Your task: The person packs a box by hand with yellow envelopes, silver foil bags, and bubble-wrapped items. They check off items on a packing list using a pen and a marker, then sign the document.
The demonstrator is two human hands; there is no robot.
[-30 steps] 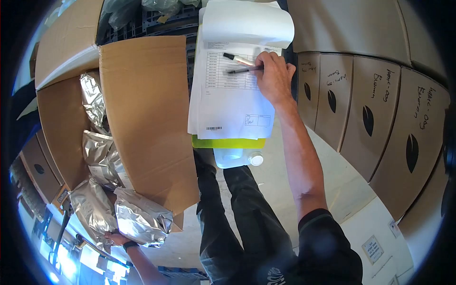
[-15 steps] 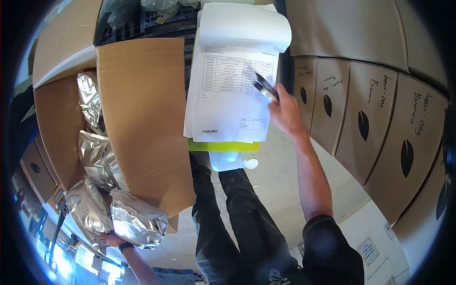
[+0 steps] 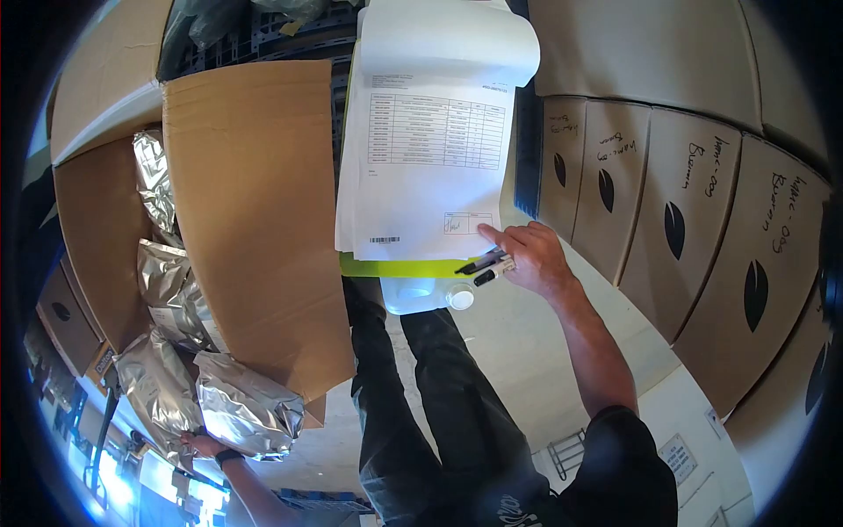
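Observation:
My right hand (image 3: pixel 537 257) is closed around two pens (image 3: pixel 486 268), which stick out to the left. Its index finger reaches to the signature box at the bottom right of a printed sheet (image 3: pixel 408 206) with a table on it. That sheet tops a stack of papers on a yellow-green clipboard (image 3: pixel 395 266), its upper pages curled back. At lower left, my left hand (image 3: pixel 204 445) grips the lower edge of a silver foil bag (image 3: pixel 248 406); part of its fingers is hidden. Another foil bag (image 3: pixel 156 386) lies right beside it, at the mouth of an open cardboard box (image 3: pixel 255 237).
More foil bags (image 3: pixel 167 272) sit inside the open box. Under the clipboard is a translucent plastic jug (image 3: pixel 413 297) with a white cap. Several cardboard boxes (image 3: pixel 689 220) with handwriting and a black leaf print line the right side. Dark slatted racking (image 3: pixel 255 44) stands behind.
My right hand has moved down from the printed table to the signature box, its pens now pointing left below the sheet. My left hand stays at the foil bag. The view has shifted slightly.

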